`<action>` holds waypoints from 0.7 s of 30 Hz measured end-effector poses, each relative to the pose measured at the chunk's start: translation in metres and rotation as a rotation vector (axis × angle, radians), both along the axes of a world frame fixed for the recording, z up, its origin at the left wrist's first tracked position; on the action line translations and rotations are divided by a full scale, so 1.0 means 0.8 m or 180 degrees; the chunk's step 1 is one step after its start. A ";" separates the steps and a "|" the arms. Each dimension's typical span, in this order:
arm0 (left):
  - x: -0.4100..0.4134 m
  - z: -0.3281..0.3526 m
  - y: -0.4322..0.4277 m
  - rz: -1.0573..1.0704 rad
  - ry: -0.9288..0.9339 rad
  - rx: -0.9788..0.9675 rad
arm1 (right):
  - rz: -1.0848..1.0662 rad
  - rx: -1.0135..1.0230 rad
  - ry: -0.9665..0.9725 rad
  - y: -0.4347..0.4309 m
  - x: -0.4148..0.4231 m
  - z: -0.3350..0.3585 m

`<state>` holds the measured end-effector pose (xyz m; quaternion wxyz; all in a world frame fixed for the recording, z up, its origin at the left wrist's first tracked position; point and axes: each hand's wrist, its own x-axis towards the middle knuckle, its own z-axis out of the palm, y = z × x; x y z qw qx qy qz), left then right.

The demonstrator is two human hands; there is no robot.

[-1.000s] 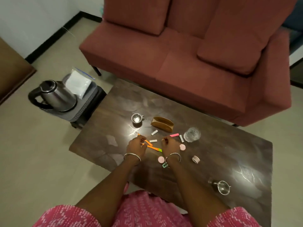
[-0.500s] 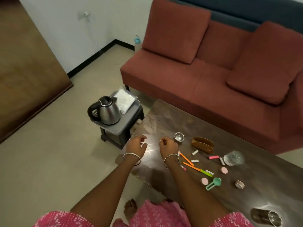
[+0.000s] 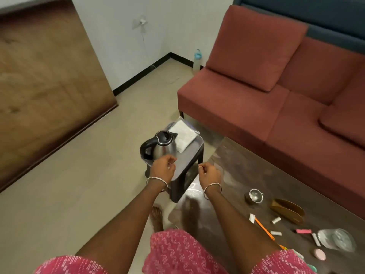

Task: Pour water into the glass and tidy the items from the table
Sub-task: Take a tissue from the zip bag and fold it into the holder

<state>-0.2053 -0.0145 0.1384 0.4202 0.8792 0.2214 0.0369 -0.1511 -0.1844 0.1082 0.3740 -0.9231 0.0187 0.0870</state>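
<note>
1. The dark, glossy rectangular counter point(image 3: 246, 171) lies right of the brushed-steel electric kettle with a black lid and handle point(image 3: 165, 148). A full kettle swung across could clip the counter's closest corner and slosh.
2. The small black plastic stool with a grey tray top point(image 3: 190, 155) carries the kettle near its left edge. A sideways pull instead of a straight lift might drag the kettle off or rock the stool.
3. The kettle stands upright with its handle on the side away from the counter. If the steel body is grabbed, it may be hot or slip.
4. The white plastic packet point(image 3: 184, 138) touches the kettle's far-right side. It could be swept off the tray as the kettle lifts.
5. The left hand point(image 3: 163, 168) hovers just before the kettle with fingers loosely curled, holding nothing. It sits nearer the body than the handle. The right hand point(image 3: 210, 172), right of the kettle, is also loosely curled and holds nothing visible.
6. The clear textured drinking glass point(image 3: 335, 241) sits on the counter well right of the kettle. That makes a long carry, and a hasty pour could miss it or tip it.
7. Orange pens point(image 3: 264, 228) and small white pieces point(image 3: 275, 220) lie between the kettle and the glass, where spilled water would wet them.
</note>
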 end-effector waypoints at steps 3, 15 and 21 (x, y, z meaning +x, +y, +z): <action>0.046 -0.006 0.038 -0.0098 0.0019 0.0104 | -0.0093 -0.0091 0.0001 0.031 0.044 -0.010; 0.263 -0.061 0.160 -0.0391 0.0164 -0.0038 | -0.1098 0.0073 0.0558 0.134 0.225 -0.065; 0.347 -0.100 0.195 -0.0365 0.0617 -0.0249 | -0.1454 0.0223 0.0949 0.148 0.290 -0.097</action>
